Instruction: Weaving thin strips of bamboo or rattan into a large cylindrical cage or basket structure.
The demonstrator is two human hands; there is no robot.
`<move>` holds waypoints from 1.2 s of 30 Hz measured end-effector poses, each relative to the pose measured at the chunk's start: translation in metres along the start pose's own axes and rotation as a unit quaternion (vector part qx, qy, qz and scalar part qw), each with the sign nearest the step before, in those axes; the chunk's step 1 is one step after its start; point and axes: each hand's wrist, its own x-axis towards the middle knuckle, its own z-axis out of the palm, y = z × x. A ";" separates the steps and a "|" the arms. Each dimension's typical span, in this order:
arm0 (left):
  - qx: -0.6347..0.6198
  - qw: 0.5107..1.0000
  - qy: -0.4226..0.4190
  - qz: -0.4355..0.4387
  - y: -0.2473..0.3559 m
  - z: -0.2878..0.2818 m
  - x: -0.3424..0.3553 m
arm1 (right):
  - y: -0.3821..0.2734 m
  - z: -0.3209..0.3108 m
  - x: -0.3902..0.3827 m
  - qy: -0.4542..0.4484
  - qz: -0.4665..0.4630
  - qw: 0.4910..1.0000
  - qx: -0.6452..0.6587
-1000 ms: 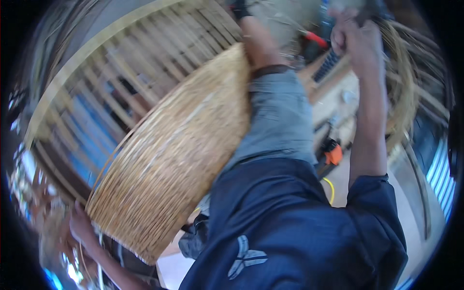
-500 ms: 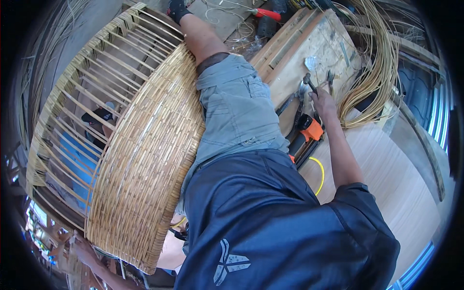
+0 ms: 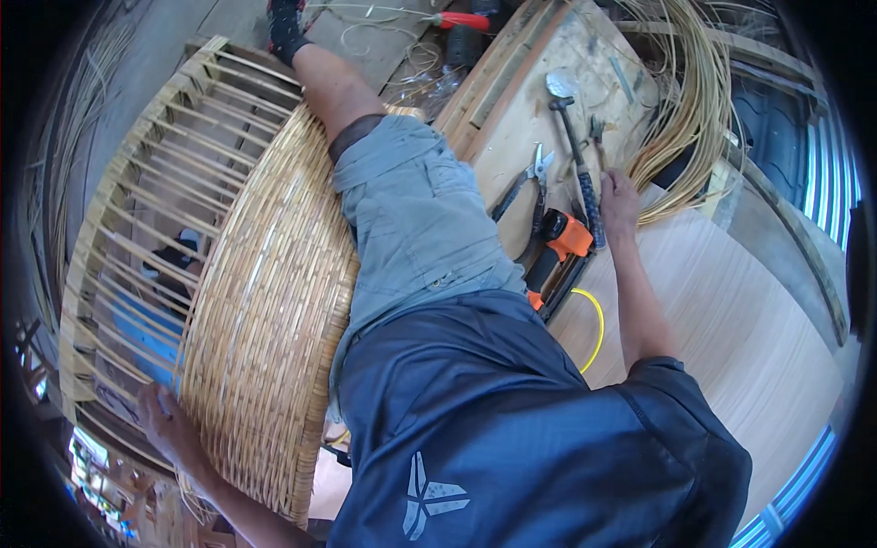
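A large curved piece of rattan wickerwork (image 3: 265, 301), tightly woven, leans along my left leg. Bare stakes (image 3: 196, 155) run from it to a slatted outer rim (image 3: 96, 215). My left hand (image 3: 166, 425) is at the lower left edge of the weave by the last stakes, fingers bent; what they hold is too small to tell. On the right, my right hand (image 3: 620, 203) is closed around the handle of a slim fork-tipped tool (image 3: 597, 132). Just left of it lies a hammer (image 3: 575, 146) with a dark patterned grip.
Pliers-like cutters (image 3: 539, 169) and an orange-and-black nail gun (image 3: 568, 236) with a yellow hose (image 3: 601, 329) lie by my right thigh. A coil of rattan strands (image 3: 699, 110) hangs over the wooden board (image 3: 521, 100). A red-handled tool (image 3: 464, 20) lies beyond my foot.
My right hand has let go of the hammer, now lying on the board, and has taken the fork-tipped tool. My left hand has moved up along the wickerwork's edge. The view has shifted slightly.
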 end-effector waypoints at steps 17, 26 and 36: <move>0.125 0.986 -0.090 -0.068 0.070 0.061 -0.008 | 0.084 0.034 0.009 -0.129 0.068 0.964 -0.224; 0.086 0.990 -0.039 -0.108 0.106 0.045 0.019 | 0.060 0.040 -0.006 -0.120 0.131 0.958 -0.227; 0.050 0.986 -0.141 -0.069 0.165 0.092 0.073 | 0.111 0.064 -0.010 -0.084 0.093 0.977 -0.174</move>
